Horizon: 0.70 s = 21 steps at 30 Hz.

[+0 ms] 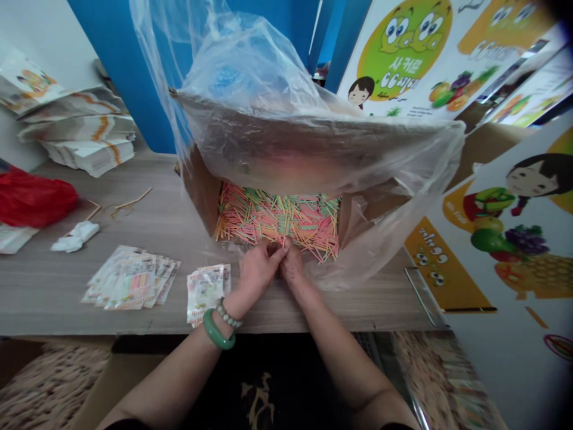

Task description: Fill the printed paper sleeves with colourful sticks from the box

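A cardboard box lined with a clear plastic bag (pixel 286 143) holds a heap of thin coloured sticks (pixel 277 215), pink, green, yellow and orange. At its near edge my left hand (pixel 258 266) and my right hand (pixel 294 266) meet, fingertips pinched together. A few stick ends seem to show between the fingers, though most of what they grip is hidden. A green bangle and a beaded bracelet circle my left wrist. Beside that wrist lies a small stack of printed clear packets (pixel 206 289). Further left, more packets (pixel 129 280) are fanned out, with coloured sticks visible in one.
Bundled stacks of printed packaging (pixel 85 131) stand at the back left. Near them are a red plastic bag (pixel 36 197), a crumpled white tissue (pixel 75 236) and a rubber band with a stick. Printed cartons (pixel 514 239) rise on the right. The table's front edge runs below my wrists.
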Each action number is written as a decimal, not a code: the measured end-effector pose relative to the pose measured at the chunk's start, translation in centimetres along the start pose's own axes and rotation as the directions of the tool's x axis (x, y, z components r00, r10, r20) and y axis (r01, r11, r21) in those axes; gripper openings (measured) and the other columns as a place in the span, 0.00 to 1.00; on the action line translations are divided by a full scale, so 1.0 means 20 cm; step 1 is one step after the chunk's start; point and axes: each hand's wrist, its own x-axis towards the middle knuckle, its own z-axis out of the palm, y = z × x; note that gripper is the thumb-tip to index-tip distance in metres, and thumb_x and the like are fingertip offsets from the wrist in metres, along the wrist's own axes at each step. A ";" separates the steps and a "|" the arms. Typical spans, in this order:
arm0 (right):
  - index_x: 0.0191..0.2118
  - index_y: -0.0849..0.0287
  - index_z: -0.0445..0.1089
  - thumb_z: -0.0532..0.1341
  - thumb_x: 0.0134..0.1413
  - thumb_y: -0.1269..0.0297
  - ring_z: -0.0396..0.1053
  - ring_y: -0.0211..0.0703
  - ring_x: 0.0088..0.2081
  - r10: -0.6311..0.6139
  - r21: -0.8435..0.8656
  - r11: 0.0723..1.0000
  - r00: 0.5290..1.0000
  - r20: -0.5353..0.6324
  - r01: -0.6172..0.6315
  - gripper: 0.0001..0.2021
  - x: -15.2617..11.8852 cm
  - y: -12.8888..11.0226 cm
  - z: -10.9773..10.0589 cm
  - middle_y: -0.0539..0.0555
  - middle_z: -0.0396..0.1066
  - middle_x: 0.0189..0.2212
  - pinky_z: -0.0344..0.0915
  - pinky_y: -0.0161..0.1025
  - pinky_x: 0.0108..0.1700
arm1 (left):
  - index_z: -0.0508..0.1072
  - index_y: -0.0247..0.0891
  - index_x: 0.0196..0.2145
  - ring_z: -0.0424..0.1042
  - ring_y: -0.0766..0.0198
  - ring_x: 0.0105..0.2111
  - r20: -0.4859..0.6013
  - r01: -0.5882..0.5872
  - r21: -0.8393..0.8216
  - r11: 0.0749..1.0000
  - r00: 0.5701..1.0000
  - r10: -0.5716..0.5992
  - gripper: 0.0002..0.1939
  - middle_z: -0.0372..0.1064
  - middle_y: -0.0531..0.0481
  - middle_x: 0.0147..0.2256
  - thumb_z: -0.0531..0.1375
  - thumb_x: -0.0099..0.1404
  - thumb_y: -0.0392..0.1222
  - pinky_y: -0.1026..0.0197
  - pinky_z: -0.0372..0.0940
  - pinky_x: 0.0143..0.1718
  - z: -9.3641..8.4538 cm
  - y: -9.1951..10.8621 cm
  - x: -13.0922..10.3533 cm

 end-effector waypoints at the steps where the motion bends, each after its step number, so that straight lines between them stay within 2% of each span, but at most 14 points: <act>1: 0.34 0.54 0.66 0.54 0.57 0.55 0.66 0.44 0.29 0.002 -0.027 1.000 1.000 -0.019 -0.002 0.09 0.00 0.01 0.00 0.49 0.69 0.25 0.62 0.39 0.34 | 0.76 0.37 0.38 0.75 0.52 0.36 0.076 -0.006 0.039 0.999 0.997 0.003 0.18 0.77 0.42 0.34 0.57 0.68 0.55 0.58 0.62 0.35 -0.01 0.00 0.00; 3: 0.32 0.54 0.65 0.56 0.54 0.56 0.65 0.43 0.29 -0.002 -0.046 0.999 0.998 -0.056 -0.001 0.08 0.00 0.01 -0.01 0.48 0.69 0.25 0.61 0.39 0.34 | 0.76 0.39 0.31 0.73 0.56 0.33 0.180 -0.080 0.079 0.994 0.982 0.065 0.17 0.76 0.45 0.31 0.54 0.70 0.51 0.60 0.57 0.31 -0.03 0.00 0.00; 5: 0.32 0.53 0.66 0.57 0.53 0.56 0.66 0.44 0.31 -0.009 -0.037 0.999 0.997 -0.072 0.006 0.07 0.00 0.00 -0.03 0.49 0.70 0.27 0.62 0.40 0.36 | 0.75 0.38 0.29 0.70 0.59 0.31 0.192 -0.144 0.092 0.985 0.973 0.124 0.16 0.75 0.47 0.29 0.54 0.70 0.45 0.61 0.53 0.30 -0.05 0.00 0.01; 7: 0.31 0.53 0.66 0.57 0.55 0.56 0.66 0.44 0.31 0.008 0.023 1.000 0.998 -0.062 -0.006 0.08 0.01 -0.02 -0.06 0.49 0.70 0.27 0.63 0.41 0.38 | 0.73 0.37 0.27 0.68 0.61 0.29 0.143 -0.154 0.105 0.982 0.980 0.139 0.15 0.73 0.48 0.27 0.53 0.69 0.42 0.61 0.51 0.29 -0.08 -0.02 0.02; 9: 0.30 0.54 0.66 0.57 0.56 0.55 0.66 0.43 0.29 0.050 0.169 0.985 0.999 -0.020 -0.046 0.09 0.01 -0.04 -0.08 0.48 0.69 0.24 0.64 0.41 0.37 | 0.73 0.37 0.26 0.67 0.61 0.28 0.043 -0.118 0.123 0.985 0.993 0.114 0.16 0.72 0.48 0.26 0.53 0.69 0.42 0.61 0.50 0.29 -0.11 -0.03 0.03; 11: 0.32 0.54 0.67 0.60 0.54 0.54 0.67 0.43 0.29 0.077 0.361 0.928 0.995 0.062 -0.094 0.10 0.01 -0.06 -0.10 0.48 0.69 0.24 0.66 0.41 0.37 | 0.73 0.37 0.28 0.68 0.60 0.29 -0.013 -0.109 0.145 0.983 0.994 0.112 0.16 0.73 0.47 0.27 0.52 0.70 0.43 0.61 0.51 0.29 -0.12 -0.05 0.04; 14: 0.37 0.55 0.71 0.63 0.51 0.54 0.70 0.43 0.33 0.052 0.547 0.826 0.985 0.165 -0.135 0.11 0.00 -0.09 -0.09 0.50 0.74 0.31 0.68 0.42 0.42 | 0.74 0.38 0.33 0.72 0.59 0.33 0.067 -0.188 0.181 0.965 0.982 0.179 0.15 0.76 0.46 0.33 0.51 0.73 0.44 0.62 0.55 0.32 -0.09 -0.07 0.06; 17: 0.39 0.55 0.73 0.64 0.51 0.54 0.72 0.45 0.37 0.009 0.579 0.805 0.979 0.202 -0.127 0.13 0.00 -0.10 -0.08 0.51 0.76 0.35 0.69 0.44 0.46 | 0.75 0.38 0.39 0.75 0.57 0.39 0.154 -0.276 0.257 0.926 0.958 0.243 0.14 0.77 0.44 0.39 0.50 0.74 0.42 0.62 0.60 0.36 -0.05 -0.09 0.07; 21: 0.43 0.54 0.72 0.63 0.54 0.54 0.72 0.45 0.41 -0.026 0.527 0.846 0.982 0.189 -0.079 0.13 0.01 -0.06 -0.06 0.51 0.75 0.38 0.68 0.43 0.50 | 0.73 0.39 0.48 0.76 0.56 0.40 0.188 -0.354 0.367 0.860 0.934 0.304 0.14 0.76 0.43 0.44 0.49 0.74 0.39 0.61 0.64 0.36 -0.04 -0.12 0.05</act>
